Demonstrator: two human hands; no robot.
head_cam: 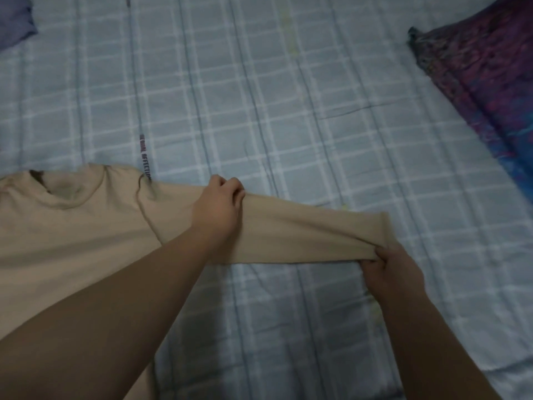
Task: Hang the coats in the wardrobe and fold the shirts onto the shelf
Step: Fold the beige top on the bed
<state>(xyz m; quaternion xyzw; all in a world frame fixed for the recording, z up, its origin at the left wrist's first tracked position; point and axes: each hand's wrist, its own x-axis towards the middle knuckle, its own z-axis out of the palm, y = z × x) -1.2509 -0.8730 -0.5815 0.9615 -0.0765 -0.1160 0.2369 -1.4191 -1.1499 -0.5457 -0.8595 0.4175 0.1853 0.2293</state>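
A beige long-sleeved shirt (72,232) lies flat on the bed at the left, its neck opening toward the far side. One sleeve (302,235) stretches out to the right. My left hand (219,209) grips the upper edge of this sleeve near the shoulder, fingers curled over the cloth. My right hand (389,269) pinches the cuff end of the sleeve and holds it slightly off the bed.
The bed is covered by a pale blue checked sheet (259,96). A purple and blue patterned pillow (484,96) lies along the right side. A bluish-purple garment (16,20) shows at the far left corner.
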